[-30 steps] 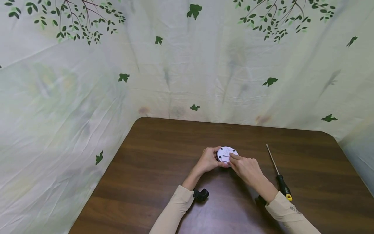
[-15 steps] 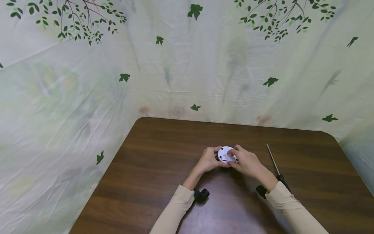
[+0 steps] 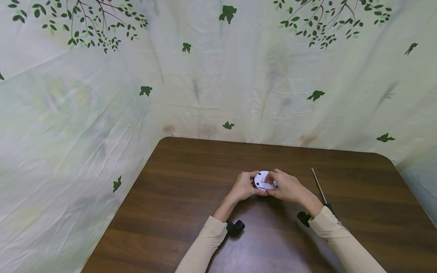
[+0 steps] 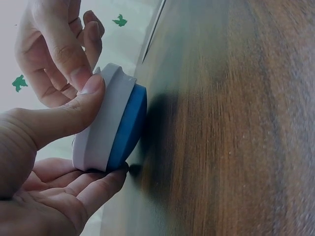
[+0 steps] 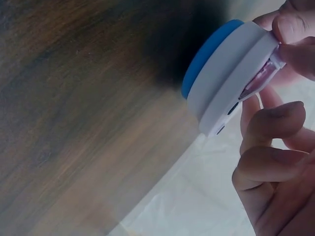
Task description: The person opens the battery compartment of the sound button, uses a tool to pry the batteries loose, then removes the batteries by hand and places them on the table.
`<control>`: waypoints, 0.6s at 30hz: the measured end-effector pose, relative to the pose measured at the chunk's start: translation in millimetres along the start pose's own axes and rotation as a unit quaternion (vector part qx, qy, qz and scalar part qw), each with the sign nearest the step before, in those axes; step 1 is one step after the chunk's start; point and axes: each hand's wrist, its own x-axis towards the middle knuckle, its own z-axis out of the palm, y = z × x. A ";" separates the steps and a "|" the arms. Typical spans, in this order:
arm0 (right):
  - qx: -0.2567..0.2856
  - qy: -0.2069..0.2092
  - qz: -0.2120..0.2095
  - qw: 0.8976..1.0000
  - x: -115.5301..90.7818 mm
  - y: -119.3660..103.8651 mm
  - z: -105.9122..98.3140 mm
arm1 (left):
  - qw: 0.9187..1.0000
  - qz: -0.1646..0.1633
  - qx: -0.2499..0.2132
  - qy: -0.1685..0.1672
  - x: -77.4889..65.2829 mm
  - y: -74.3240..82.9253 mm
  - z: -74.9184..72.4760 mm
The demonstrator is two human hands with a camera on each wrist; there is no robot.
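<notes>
A round device (image 3: 261, 179), with a white perforated back, small dark feet and a blue front, is held just above the table. My left hand (image 3: 243, 186) grips its rim from the left, thumb (image 4: 91, 87) on the near edge and fingers below. My right hand (image 3: 286, 185) bends over the back from the right, its fingers and thumb at a tilted flap that looks like a battery cover (image 5: 262, 81). One edge of that flap stands out from the housing in the right wrist view. The right fingers partly hide the compartment.
A screwdriver (image 3: 319, 185) with a metal shaft lies on the brown wooden table (image 3: 191, 167), its dark handle partly behind the right forearm. Black wrist cameras sit at the left wrist (image 3: 235, 227) and the right wrist (image 3: 304, 219). A leaf-printed cloth (image 3: 205, 76) hangs behind the table.
My right hand has shifted from fingers laid across the back to a curled grip at the flap, which now tilts up. The left hand keeps its hold in place.
</notes>
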 end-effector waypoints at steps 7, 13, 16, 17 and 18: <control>0.000 -0.011 -0.004 1.000 1.2 1.5 -0.9 | 1.000 0.008 -0.018 -0.005 -0.1 -1.0 -0.5; 0.002 -0.014 0.001 1.000 0.1 1.5 -1.3 | 1.000 0.014 -0.018 -0.008 0.8 -1.4 0.0; 0.001 -0.014 0.005 1.000 -0.5 1.6 -1.0 | 1.000 0.013 -0.019 -0.008 0.8 -2.3 1.0; 0.000 -0.010 0.005 1.000 -0.8 1.9 -1.2 | 1.000 0.012 -0.019 -0.007 0.7 -2.5 1.3; 0.000 -0.006 0.003 1.000 -1.1 2.5 -1.5 | 1.000 0.012 -0.019 -0.007 0.6 -2.8 1.6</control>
